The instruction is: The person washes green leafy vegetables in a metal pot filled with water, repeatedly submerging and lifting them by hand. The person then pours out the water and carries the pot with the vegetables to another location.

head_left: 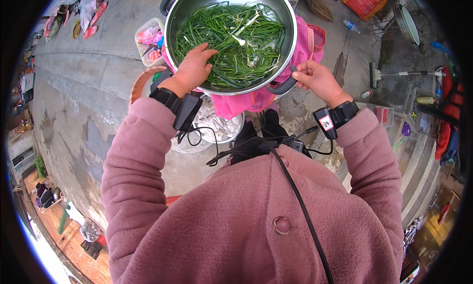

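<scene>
A wide steel pot (172, 33) with dark handles holds a heap of long green stalks (221, 25), which look like green onions or chives, some with white bulb ends. Over the near left part of the heap is my left hand (192, 69), fingers bent and thumb apart, touching the stalks. No stalk shows between thumb and fingers. At the near right, my right hand (318, 82) pinches the pot's black handle (283, 87) by its end; its curled fingers are partly hidden. Both wrists carry black strapped devices.
The pot rests on something covered in pink cloth (241, 102). Beneath and left stand a tub with whitish contents (221, 124) and a white basket (143, 50). A black cable (300, 200) runs down my front. Steps (419, 156) and a bottle (350, 25) lie right.
</scene>
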Available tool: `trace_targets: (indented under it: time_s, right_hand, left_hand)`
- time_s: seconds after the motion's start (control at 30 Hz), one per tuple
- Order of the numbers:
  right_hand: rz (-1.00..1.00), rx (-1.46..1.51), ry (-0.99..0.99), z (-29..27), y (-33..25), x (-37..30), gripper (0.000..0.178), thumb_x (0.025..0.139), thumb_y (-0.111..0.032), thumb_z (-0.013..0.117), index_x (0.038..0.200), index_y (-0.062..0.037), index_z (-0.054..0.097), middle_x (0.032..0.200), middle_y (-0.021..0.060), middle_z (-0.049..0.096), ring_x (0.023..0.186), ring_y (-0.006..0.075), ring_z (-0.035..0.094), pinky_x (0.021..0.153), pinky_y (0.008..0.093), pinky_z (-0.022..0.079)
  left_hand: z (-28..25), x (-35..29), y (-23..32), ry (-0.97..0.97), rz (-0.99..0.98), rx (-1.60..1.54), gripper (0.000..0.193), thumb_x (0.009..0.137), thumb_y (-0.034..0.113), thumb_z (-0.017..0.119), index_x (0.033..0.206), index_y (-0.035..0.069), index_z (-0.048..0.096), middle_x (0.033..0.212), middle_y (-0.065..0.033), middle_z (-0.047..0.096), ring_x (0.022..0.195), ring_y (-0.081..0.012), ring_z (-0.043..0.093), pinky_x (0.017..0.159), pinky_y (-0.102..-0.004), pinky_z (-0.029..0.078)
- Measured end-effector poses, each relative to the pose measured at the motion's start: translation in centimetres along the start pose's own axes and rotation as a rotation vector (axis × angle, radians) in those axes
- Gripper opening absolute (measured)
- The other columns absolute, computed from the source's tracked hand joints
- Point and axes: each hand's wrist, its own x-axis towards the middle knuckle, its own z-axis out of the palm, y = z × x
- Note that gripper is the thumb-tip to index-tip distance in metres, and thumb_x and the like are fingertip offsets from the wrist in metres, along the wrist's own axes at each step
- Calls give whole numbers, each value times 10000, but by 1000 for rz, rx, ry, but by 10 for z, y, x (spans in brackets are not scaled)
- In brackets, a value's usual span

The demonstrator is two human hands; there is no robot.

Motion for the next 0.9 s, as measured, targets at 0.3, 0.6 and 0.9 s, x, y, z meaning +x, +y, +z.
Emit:
trace_targets:
  time_s: [0.3, 0.6, 0.9]
  right_hand:
    - [9, 31, -1, 3, -1, 1, 166, 880, -184, 659, 929, -54, 569, 734, -23, 576, 639, 57, 539, 570, 200, 427]
    - [19, 17, -17, 1, 1, 3, 175, 868, -176, 672, 930, -43, 575, 741, -8, 587, 635, 66, 546, 566, 203, 437]
    - [7, 38, -15, -2, 8, -1, 173, 857, -159, 682, 914, -27, 586, 742, 4, 601, 626, 68, 547, 548, 206, 444]
  left_hand:
    - [17, 12, -6, -173, -56, 51, 522, 758, 104, 643, 1268, 97, 533, 1375, -310, 367, 1264, -424, 390, 1068, -401, 331]
    - [27, 20, -2, -255, -112, 104, 574, 732, 143, 682, 1282, 122, 520, 1396, -328, 322, 1281, -437, 369, 1078, -396, 320]
    - [19, 8, 1, -72, -21, -37, 529, 720, 120, 720, 1221, 120, 549, 1344, -238, 435, 1242, -406, 414, 1050, -389, 355]
